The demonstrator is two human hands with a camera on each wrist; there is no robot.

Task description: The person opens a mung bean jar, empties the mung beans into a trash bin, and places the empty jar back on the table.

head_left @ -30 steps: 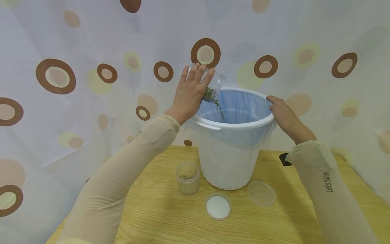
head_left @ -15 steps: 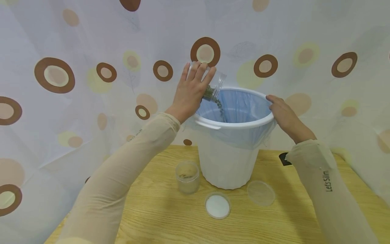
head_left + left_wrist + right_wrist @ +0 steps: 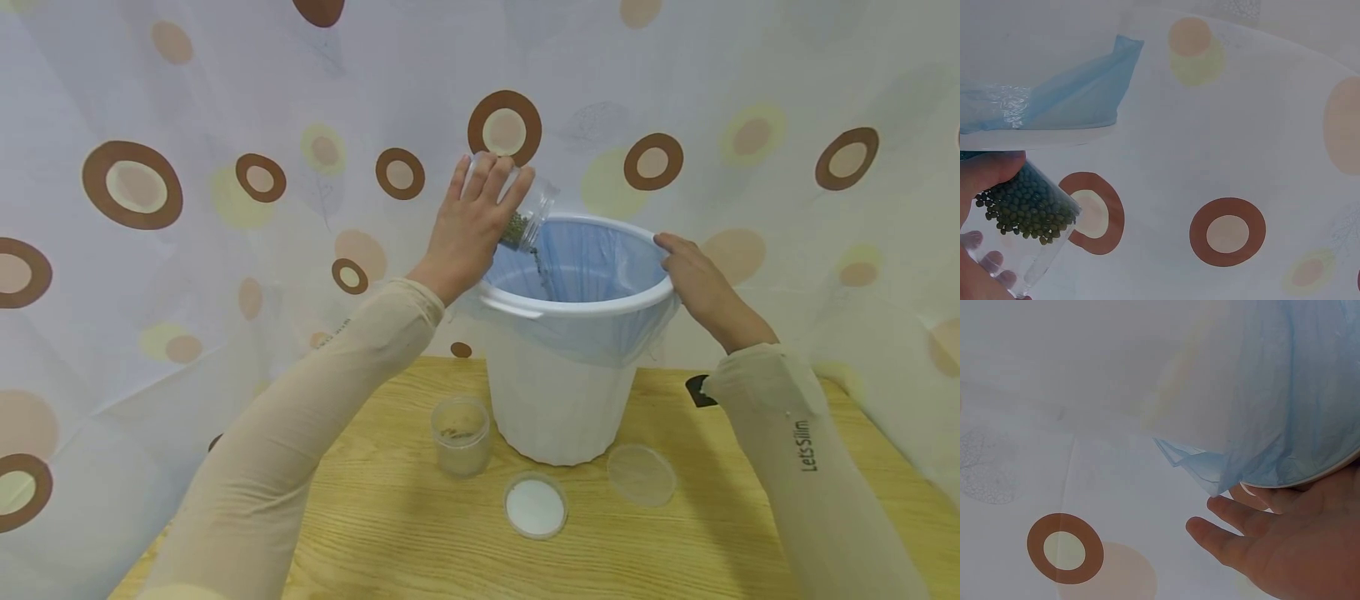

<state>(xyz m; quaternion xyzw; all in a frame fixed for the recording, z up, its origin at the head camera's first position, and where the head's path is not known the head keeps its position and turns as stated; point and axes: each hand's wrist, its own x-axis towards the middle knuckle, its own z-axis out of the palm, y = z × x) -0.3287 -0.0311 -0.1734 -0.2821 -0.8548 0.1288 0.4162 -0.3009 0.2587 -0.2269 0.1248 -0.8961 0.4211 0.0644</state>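
Observation:
In the head view my left hand [image 3: 468,229] grips a clear plastic jar [image 3: 534,204], tilted mouth-down over the left side of a white trash bin [image 3: 562,392]. Small green beans, likely mung beans [image 3: 1029,209], fill the lower side of the jar in the left wrist view, and a thin stream of them falls into the bin. A blue bag [image 3: 600,258] lines the bin and folds over its rim. My right hand [image 3: 701,283] holds the bin's right rim; the right wrist view shows some of its fingers [image 3: 1222,544] extended outside the rim.
On the wooden table [image 3: 405,533] a second clear jar [image 3: 461,442] with a little brownish matter inside stands left of the bin. A lid with a white disc [image 3: 536,507] and a clear lid [image 3: 641,475] lie in front. A patterned curtain [image 3: 262,67] hangs behind.
Beans keep falling from the tilted jar; the stream thickened half a second ago and is thinner now. The jar tilts slightly more. The right hand has stayed on the rim.

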